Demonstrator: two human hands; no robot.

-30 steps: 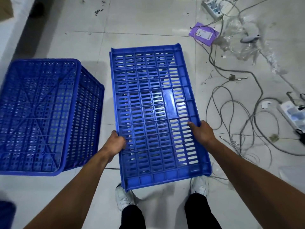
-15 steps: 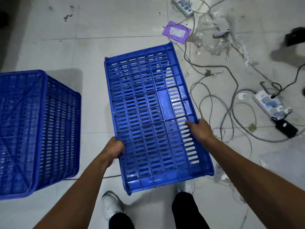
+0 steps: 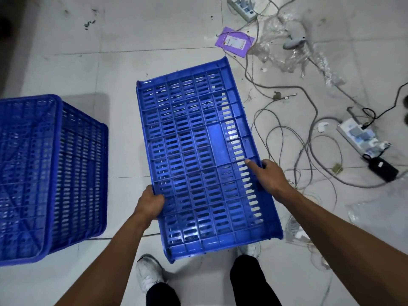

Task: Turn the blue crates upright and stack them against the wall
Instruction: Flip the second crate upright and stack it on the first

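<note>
Held crate [image 3: 198, 155] swung right; both hands' grip unchanged.

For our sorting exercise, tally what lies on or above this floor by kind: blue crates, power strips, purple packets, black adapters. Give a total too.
Blue crates: 2, one held, one on the floor
Power strips: 2
Purple packets: 1
Black adapters: 1
Total: 6

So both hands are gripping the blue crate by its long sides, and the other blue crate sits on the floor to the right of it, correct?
Not quite. In the head view the other blue crate sits on the floor to the left of the held crate, not the right. The left hand and right hand do grip its long sides.
</note>
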